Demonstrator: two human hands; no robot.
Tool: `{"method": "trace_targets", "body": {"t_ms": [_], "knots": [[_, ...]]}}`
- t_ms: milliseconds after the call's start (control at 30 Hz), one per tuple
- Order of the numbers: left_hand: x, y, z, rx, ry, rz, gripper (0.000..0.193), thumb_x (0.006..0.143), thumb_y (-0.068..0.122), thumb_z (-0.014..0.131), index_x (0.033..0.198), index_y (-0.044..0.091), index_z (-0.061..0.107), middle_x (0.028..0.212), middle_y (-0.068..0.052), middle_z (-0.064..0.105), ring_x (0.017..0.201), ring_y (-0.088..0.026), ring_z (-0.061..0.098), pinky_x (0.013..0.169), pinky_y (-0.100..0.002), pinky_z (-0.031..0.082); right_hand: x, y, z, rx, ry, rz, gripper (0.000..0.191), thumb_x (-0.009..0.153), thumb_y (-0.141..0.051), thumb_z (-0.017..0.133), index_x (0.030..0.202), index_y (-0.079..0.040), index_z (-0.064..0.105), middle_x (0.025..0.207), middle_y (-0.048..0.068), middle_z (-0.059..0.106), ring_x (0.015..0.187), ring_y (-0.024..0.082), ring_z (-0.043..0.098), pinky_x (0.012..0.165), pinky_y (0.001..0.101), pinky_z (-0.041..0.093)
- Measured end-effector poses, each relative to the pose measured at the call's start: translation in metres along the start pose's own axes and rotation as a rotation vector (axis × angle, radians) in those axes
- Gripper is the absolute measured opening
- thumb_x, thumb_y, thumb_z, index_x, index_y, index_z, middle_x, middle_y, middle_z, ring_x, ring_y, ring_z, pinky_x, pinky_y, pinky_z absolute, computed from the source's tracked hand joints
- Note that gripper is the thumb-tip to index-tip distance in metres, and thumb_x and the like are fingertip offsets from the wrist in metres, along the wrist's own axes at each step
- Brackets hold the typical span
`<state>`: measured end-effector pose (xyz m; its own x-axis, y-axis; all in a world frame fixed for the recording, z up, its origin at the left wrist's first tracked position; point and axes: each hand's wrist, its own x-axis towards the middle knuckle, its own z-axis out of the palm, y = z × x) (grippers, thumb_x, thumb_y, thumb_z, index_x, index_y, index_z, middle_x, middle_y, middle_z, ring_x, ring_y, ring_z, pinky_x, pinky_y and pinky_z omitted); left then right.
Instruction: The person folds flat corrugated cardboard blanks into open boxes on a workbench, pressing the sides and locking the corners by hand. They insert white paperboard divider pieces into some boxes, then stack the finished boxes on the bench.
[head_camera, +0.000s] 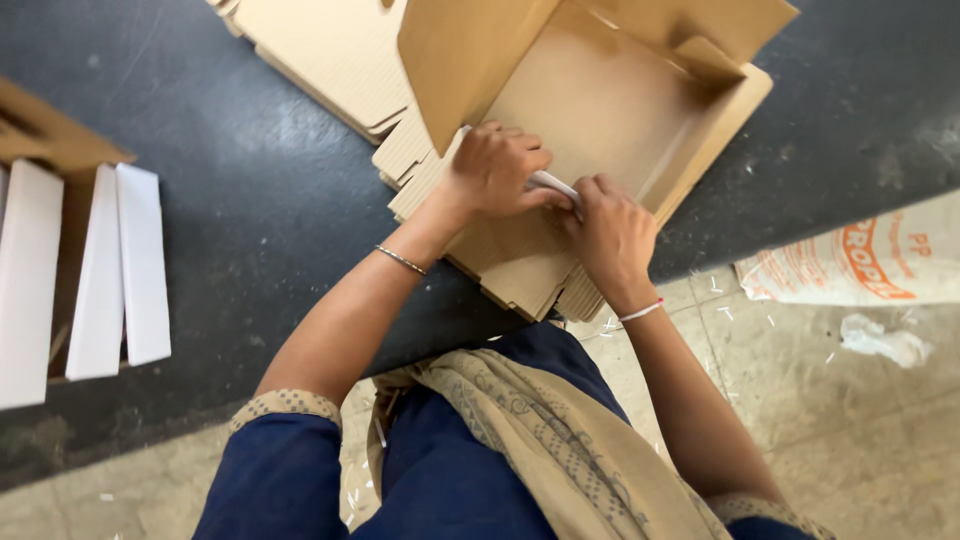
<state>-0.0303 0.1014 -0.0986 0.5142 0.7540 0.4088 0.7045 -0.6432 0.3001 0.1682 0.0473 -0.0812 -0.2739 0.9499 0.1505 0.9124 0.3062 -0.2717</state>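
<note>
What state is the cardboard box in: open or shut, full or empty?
Open and empty: the cardboard box has raised flaps and a bare floor.

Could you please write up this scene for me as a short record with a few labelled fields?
Setting: dark worktop beside a tiled floor
Left hand: pinches a thin white strip at the box's near wall
Right hand: grips the same strip
Box: half-folded cardboard box, flaps up, on a stack of flat cardboard blanks
Left edge: white flat pieces standing in a carton
Floor: printed sack, crumpled paper
</note>
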Motion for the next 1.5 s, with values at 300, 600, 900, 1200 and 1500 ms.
{"method": "trace_targets", "body": {"t_ms": [300, 600, 900, 1200, 1500], "knots": [[-0.017, -0.019, -0.016, 0.020, -0.135, 0.140, 0.019, 0.082, 0.034, 0.077, 0.088, 0.017, 0.072, 0.100, 0.002, 0.069, 0.108, -0.026, 0.060, 0.097, -0.045, 0.045, -0.014, -0.030, -0.028, 0.123, -0.108, -0.054, 0.038, 0.088, -0.034, 0.072, 0.104, -0.001, 0.064, 0.104, 0.016, 0.062, 0.093, 0.036, 0.065, 0.074, 0.0466, 0.052], [-0.056, -0.041, -0.089, 0.462, 0.220, -0.171, 0.031, 0.082, 0.003, 0.069, 0.110, 0.015, 0.075, 0.136, -0.015, 0.067, 0.133, -0.033, 0.051, 0.112, -0.049, 0.038, 0.001, 0.034, -0.112, 0.360, 0.288, -0.152, 0.035, 0.096, 0.011, 0.053, 0.122, -0.007, 0.069, 0.113, 0.012, 0.069, 0.104, 0.026, 0.069, 0.092, 0.0387, 0.057], [-0.011, 0.121, -0.020, -0.140, 0.020, -0.468, 0.042, 0.083, 0.038, 0.079, 0.110, 0.007, 0.072, 0.096, -0.012, 0.075, 0.099, -0.032, 0.066, 0.096, -0.045, 0.045, 0.088, 0.091, -0.085, -0.086, 0.235, -0.646, 0.031, 0.087, -0.013, 0.078, 0.118, -0.019, 0.076, 0.152, 0.007, 0.059, 0.144, 0.030, 0.045, 0.115, 0.0438, 0.043], [-0.068, 0.126, -0.051, 0.144, 0.014, -0.586, 0.021, 0.086, 0.015, 0.068, 0.103, 0.006, 0.076, 0.103, -0.011, 0.074, 0.101, -0.028, 0.066, 0.094, -0.041, 0.049, 0.022, 0.089, -0.098, 0.039, -0.058, -0.686, 0.041, 0.085, -0.020, 0.076, 0.124, -0.010, 0.069, 0.138, 0.007, 0.063, 0.126, 0.028, 0.058, 0.103, 0.0424, 0.048], [-0.040, 0.180, -0.055, 0.006, 0.084, -0.645, 0.066, 0.087, 0.051, 0.074, 0.117, -0.007, 0.067, 0.111, -0.019, 0.067, 0.103, -0.031, 0.066, 0.084, -0.041, 0.055, 0.038, 0.093, -0.099, -0.114, -0.007, -0.740, 0.043, 0.092, 0.000, 0.060, 0.134, -0.008, 0.066, 0.128, 0.006, 0.070, 0.116, 0.024, 0.066, 0.096, 0.0349, 0.054]]}}
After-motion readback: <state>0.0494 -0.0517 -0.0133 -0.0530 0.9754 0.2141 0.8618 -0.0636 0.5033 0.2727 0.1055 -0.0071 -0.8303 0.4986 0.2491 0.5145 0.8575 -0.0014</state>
